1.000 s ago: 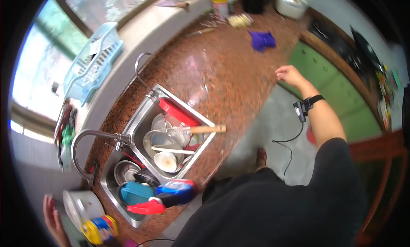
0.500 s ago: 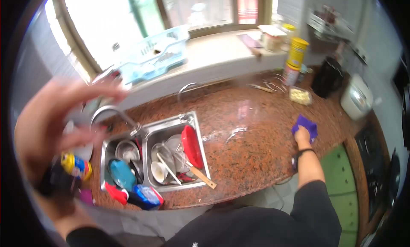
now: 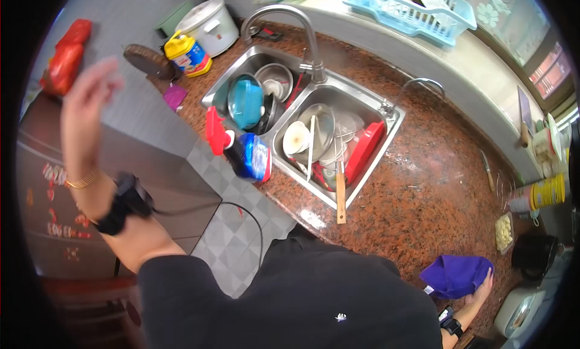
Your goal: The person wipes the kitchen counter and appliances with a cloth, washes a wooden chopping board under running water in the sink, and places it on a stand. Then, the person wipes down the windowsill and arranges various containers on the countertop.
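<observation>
My left hand (image 3: 90, 92) is raised at the far left, in front of the brown cabinet side and grey wall. It is blurred by motion, with its fingers apart and nothing in them. My right hand (image 3: 480, 290) is at the lower right over the granite countertop, closed on the edge of a purple cloth (image 3: 456, 276). The cloth is partly spread out, and my thumb and some fingers are hidden by it. Nearest to the cloth is a clear tray of pale pieces (image 3: 503, 233).
A double sink (image 3: 273, 122) holds dishes, pans, a red basin (image 3: 365, 150) and a wooden-handled utensil (image 3: 341, 198) jutting over the front rim. A blue spray bottle (image 3: 251, 156) stands at the counter's front edge. A knife (image 3: 487, 169) lies at the back right.
My view has swung to the left and down. My left hand has moved away from the sink, up and outward. My right hand still holds the cloth, which now looks more spread out.
</observation>
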### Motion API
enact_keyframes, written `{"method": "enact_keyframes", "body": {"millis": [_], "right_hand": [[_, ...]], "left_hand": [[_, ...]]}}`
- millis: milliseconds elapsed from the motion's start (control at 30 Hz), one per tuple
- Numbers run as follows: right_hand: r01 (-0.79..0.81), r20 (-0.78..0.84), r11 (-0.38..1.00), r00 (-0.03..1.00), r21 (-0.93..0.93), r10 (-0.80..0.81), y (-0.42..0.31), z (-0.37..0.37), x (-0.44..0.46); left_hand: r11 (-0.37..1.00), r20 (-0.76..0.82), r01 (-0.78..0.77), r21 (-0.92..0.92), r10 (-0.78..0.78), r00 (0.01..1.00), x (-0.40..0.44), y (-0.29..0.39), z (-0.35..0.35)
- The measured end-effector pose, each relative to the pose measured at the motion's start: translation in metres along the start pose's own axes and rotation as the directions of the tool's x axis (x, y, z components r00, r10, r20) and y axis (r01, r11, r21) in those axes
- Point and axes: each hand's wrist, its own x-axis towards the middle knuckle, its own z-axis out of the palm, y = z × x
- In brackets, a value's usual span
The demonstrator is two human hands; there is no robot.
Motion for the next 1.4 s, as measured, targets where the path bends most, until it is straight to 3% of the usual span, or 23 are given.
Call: {"method": "enact_keyframes", "body": {"millis": [33,67,100,133,167,200,233,267,300,367,433,467,600,700,767,833,900,967,1000,1067,1233,1367,1400], "right_hand": [[-0.047,-0.036,0.999,0.998,-0.015,0.047,-0.006,0.023,-0.004],[-0.020,0.063,0.999,0.998,-0.037,0.022,-0.009,0.033,0.005],[0.011,0.152,0.999,0.988,-0.051,-0.003,-0.010,0.043,0.013],[0.030,0.222,0.997,0.975,-0.072,-0.013,-0.014,0.055,0.021],[0.050,0.277,0.995,0.960,-0.091,-0.023,-0.024,0.068,0.024],[0.072,0.318,0.994,0.947,-0.088,-0.040,-0.035,0.081,0.023],[0.091,0.335,0.993,0.940,-0.078,-0.060,-0.049,0.095,0.014],[0.150,0.350,0.985,0.930,-0.087,-0.111,-0.054,0.101,0.012],[0.206,0.365,0.973,0.918,-0.103,-0.156,-0.059,0.104,0.011],[0.281,0.411,0.946,0.891,-0.163,-0.194,-0.070,0.106,-0.003],[0.299,0.382,0.942,0.897,-0.154,-0.223,-0.058,0.100,-0.002],[0.199,0.343,0.977,0.925,-0.071,-0.163,-0.061,0.101,-0.015],[0.141,0.350,0.988,0.930,-0.057,-0.112,-0.046,0.078,-0.024],[0.086,0.310,0.996,0.947,0.002,-0.082,-0.036,0.080,-0.030],[0.108,0.308,0.993,0.944,0.045,-0.117,-0.037,0.086,-0.036],[0.140,0.334,0.989,0.931,0.045,-0.147,-0.036,0.087,-0.039],[0.156,0.328,0.987,0.931,0.045,-0.163,-0.037,0.085,-0.048],[0.194,0.307,0.981,0.934,-0.009,-0.182,-0.031,0.071,-0.051],[0.207,0.275,0.977,0.943,-0.052,-0.185,-0.030,0.061,-0.056],[0.236,0.205,0.967,0.955,-0.097,-0.213,-0.033,0.039,-0.068],[0.144,-0.007,0.989,0.990,0.022,-0.144,-0.034,-0.021,-0.086],[0.126,-0.105,0.992,0.986,-0.009,-0.126,-0.027,-0.043,-0.084],[0.107,-0.092,0.994,0.990,0.027,-0.104,-0.026,-0.042,-0.082]], "left_hand": [[0.988,0.082,0.147,0.053,-0.151,0.985,-0.037,-0.029,0.003],[0.954,0.169,0.298,0.041,-0.301,0.939,-0.071,-0.048,0.021],[0.850,0.324,0.524,0.061,-0.513,0.795,-0.092,-0.062,0.046],[0.801,0.392,0.596,0.062,-0.569,0.723,-0.111,-0.061,0.080],[0.808,0.456,0.585,-0.067,-0.497,0.739,-0.130,-0.084,0.119],[0.797,0.442,0.500,-0.340,-0.334,0.833,-0.145,-0.118,0.165],[0.836,0.311,0.353,-0.420,-0.233,0.922,-0.141,-0.103,0.195],[0.704,0.233,0.401,-0.586,-0.327,0.916,-0.139,-0.104,0.225],[0.701,0.105,0.292,-0.651,-0.298,0.949,-0.128,-0.091,0.240],[0.668,0.012,0.238,-0.705,-0.325,0.946,-0.114,-0.116,0.271],[0.640,-0.011,0.279,-0.716,-0.409,0.912,-0.095,-0.095,0.280],[0.677,0.028,0.268,-0.685,-0.344,0.939,-0.085,-0.075,0.274],[0.692,0.247,0.150,-0.706,0.043,0.968,-0.025,0.066,0.220],[0.748,0.402,-0.124,-0.652,0.480,0.780,0.015,0.174,0.227],[0.628,0.470,0.059,-0.776,0.514,0.718,0.024,0.244,0.267],[0.610,0.714,0.424,-0.669,0.369,0.595,0.038,0.296,0.329],[0.558,0.822,0.618,-0.554,0.251,0.510,0.043,0.331,0.407],[0.503,0.846,0.690,-0.521,0.199,0.494,0.044,0.356,0.466],[0.499,0.845,0.689,-0.526,0.210,0.492,0.044,0.368,0.482],[0.505,0.756,0.593,-0.628,0.214,0.619,0.048,0.387,0.508],[0.525,0.839,0.671,-0.524,0.182,0.513,0.070,0.405,0.550],[0.517,0.781,0.592,-0.618,0.317,0.538,0.050,0.420,0.551],[0.543,0.808,0.602,-0.585,0.326,0.491,0.038,0.419,0.550]]}}
